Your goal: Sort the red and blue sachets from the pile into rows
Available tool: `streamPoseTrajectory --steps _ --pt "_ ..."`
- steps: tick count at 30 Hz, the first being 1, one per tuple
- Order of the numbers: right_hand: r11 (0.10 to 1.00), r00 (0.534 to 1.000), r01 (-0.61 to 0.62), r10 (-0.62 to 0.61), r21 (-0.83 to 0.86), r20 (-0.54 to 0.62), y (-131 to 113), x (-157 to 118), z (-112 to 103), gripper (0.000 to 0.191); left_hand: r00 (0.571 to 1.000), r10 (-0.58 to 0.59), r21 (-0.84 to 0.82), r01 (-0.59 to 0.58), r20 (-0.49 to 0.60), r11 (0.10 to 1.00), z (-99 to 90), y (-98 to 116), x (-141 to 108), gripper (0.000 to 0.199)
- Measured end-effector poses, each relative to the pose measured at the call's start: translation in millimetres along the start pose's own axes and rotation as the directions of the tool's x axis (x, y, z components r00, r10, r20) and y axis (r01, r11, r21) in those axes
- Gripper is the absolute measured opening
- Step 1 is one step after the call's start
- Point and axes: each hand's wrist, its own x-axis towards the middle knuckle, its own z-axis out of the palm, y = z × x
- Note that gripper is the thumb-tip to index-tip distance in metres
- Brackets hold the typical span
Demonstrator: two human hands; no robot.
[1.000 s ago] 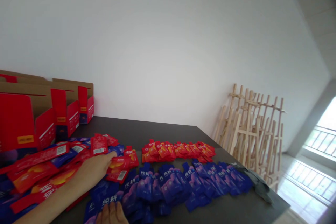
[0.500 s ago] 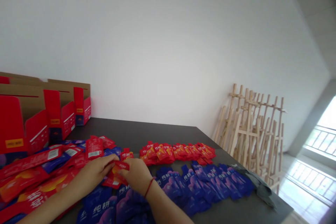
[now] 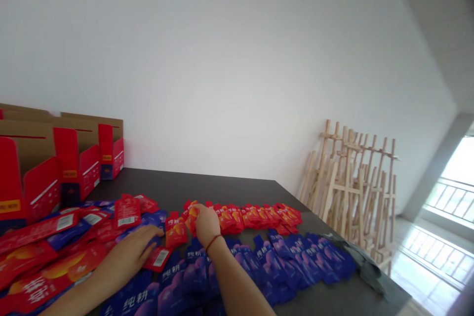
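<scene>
At the left end of a row of red packets (image 3: 255, 216), my right hand (image 3: 208, 225) grips a red packet (image 3: 190, 217) printed with orange fruit. My left hand (image 3: 138, 243) lies low over the mixed pile, fingers stretched and apart, holding nothing that I can see. Beside its fingertips is a red packet with a barcode (image 3: 158, 258). Between the hands another red packet (image 3: 175, 229) lies face up. Rows of blue packets (image 3: 289, 261) with purple fruit overlap along the near side, partly hidden by my right forearm.
A heap of red and blue packets (image 3: 66, 266) covers the table's left side. Behind it stand several opened red cartons (image 3: 40, 187) with brown inner flaps. Grey cloth (image 3: 365, 261) hangs over the dark table's (image 3: 207, 187) right edge. Wooden easels (image 3: 346, 192) lean at the wall.
My right hand has moved right and away from my left hand, carrying the red packet to the row. My left hand has let go of it and shifted slightly left and down.
</scene>
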Motion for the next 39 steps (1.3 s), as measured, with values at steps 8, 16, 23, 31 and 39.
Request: streamPoseTrajectory --steps 8,16,23,31,39 --pt "0.972 0.991 -0.036 0.065 -0.232 0.118 -3.9 17.5 20.1 0.032 0.99 0.081 0.053 -0.087 0.112 0.995 5.6 10.4 -7.8 0.024" --pt "0.918 0.992 0.088 -0.043 -0.387 0.123 -11.2 8.3 20.3 0.034 0.962 0.038 0.084 -0.063 0.269 0.994 -13.9 27.9 -10.2 0.047" --pt "0.852 0.904 0.368 -0.235 -0.372 0.357 -26.0 2.1 32.2 0.026 0.952 0.11 0.031 -0.124 0.286 0.992 -9.2 13.0 -10.3 0.058" --pt "0.843 0.915 0.377 -0.275 -0.383 0.294 -35.3 -4.8 36.9 0.04 0.954 0.082 0.111 -0.118 0.287 0.987 -12.8 14.9 -4.8 0.056" --pt "0.882 0.923 0.303 -0.178 -0.359 0.342 -50.8 0.4 34.6 0.054 0.981 0.032 0.184 -0.068 0.192 0.981 -20.3 11.4 2.1 0.033"
